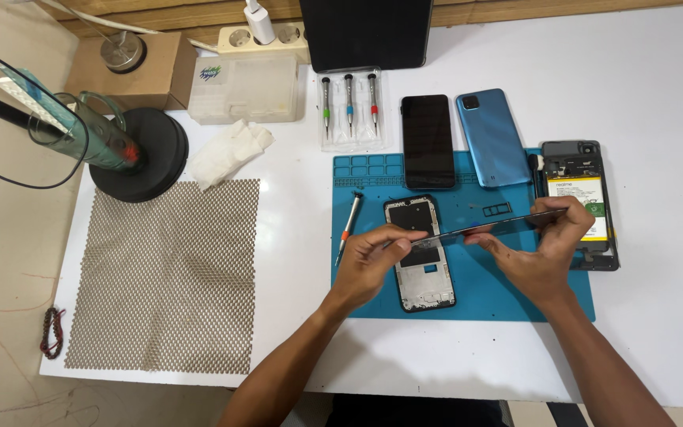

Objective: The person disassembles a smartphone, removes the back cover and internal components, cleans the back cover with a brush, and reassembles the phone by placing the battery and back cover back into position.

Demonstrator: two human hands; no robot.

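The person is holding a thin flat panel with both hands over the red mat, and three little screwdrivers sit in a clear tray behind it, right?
Nearly. The mat is blue-green, not red, as the head view shows. Both hands, left hand and right hand, do hold the thin panel, and the three screwdrivers sit in the clear tray.

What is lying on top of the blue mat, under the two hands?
On the blue mat lies a phone frame, with an orange-collared screwdriver beside it. The left hand hides part of the frame's middle.

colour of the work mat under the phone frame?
Teal-blue rubbery rectangular work mat, best seen in the head view.
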